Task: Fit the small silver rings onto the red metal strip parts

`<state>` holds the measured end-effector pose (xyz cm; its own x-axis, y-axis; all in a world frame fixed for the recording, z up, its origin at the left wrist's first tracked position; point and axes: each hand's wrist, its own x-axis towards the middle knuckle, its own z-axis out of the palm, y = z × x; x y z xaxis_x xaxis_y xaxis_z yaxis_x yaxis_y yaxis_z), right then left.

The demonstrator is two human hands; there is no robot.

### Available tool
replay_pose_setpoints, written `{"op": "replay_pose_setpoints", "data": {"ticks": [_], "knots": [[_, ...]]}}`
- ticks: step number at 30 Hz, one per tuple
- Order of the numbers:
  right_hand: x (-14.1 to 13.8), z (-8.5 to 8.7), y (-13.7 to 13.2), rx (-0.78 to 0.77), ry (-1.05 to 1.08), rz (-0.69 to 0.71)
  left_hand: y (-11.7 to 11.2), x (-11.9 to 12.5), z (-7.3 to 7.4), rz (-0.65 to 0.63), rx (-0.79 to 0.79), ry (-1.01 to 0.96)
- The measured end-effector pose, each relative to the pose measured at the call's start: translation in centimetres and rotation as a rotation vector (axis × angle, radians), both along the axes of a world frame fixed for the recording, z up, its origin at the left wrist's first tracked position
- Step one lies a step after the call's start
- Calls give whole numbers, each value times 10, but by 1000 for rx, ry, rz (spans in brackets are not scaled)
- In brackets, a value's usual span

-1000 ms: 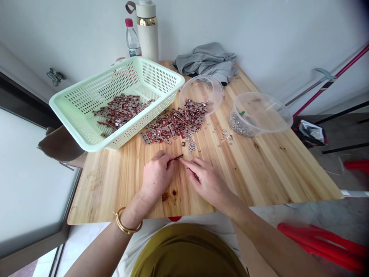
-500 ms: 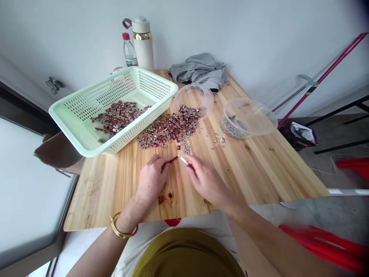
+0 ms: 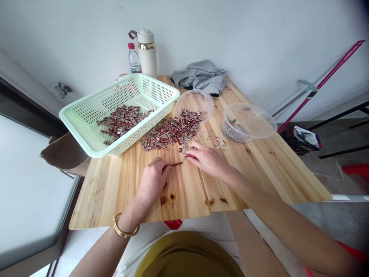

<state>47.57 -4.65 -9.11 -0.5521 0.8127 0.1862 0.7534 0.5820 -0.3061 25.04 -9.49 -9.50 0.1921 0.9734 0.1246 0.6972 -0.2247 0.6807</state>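
My left hand [image 3: 152, 177] pinches a narrow dark red strip [image 3: 176, 164] by one end, its free end pointing right above the wooden table. Between the fingers of my right hand [image 3: 206, 157] is a thin metal tool [image 3: 183, 152] showing some red; its exact kind is too small to tell. The tool's tip is at the near edge of scattered small nut-like metal pieces [image 3: 184, 143], apart from the strip. Just beyond lies a pile of similar red strips with metal parts [image 3: 170, 132].
A pale green basket [image 3: 115, 152] holding more strips stands left. A clear tub [image 3: 259, 134] with small metal pieces is at right; another clear tub [image 3: 209, 102] lies behind the pile. A grey cloth [image 3: 200, 75], flask [image 3: 148, 57] and bottle [image 3: 134, 59] are at the back.
My right hand has moved away from the strip, up toward the small metal pieces, carrying the tool. The left hand keeps its hold on the strip. The view has shifted slightly.
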Motion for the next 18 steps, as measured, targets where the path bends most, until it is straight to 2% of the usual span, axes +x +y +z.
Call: {"op": "replay_pose_setpoints", "data": {"ticks": [3,6,8,12,18], "knots": [[-7,8,-3,-5,18,2,1,0,0,2,-16,2],[-24,12,-14,11,163,-19,2,2,1,25,-26,3],[-37,8,-23,21,224,-50,2,3,2,30,-19,-10],[-56,-5,-37,33,202,-113,2,4,4,27,-4,-25],[-63,-13,-42,125,83,-136,3,4,4,63,-12,37]]}}
